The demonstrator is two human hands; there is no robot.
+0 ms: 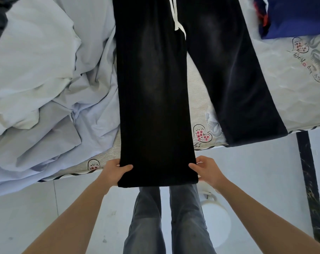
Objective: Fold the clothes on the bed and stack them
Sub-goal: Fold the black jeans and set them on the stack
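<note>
Black trousers with a white drawstring lie spread on the bed, one leg resting flat toward the right, the other stretched past the mattress edge. The left hand pinches that leg's hem at one corner and the right hand grips the opposite corner. A crumpled pale sheet lies beside them, and what seems a blue garment sits farther right.
</note>
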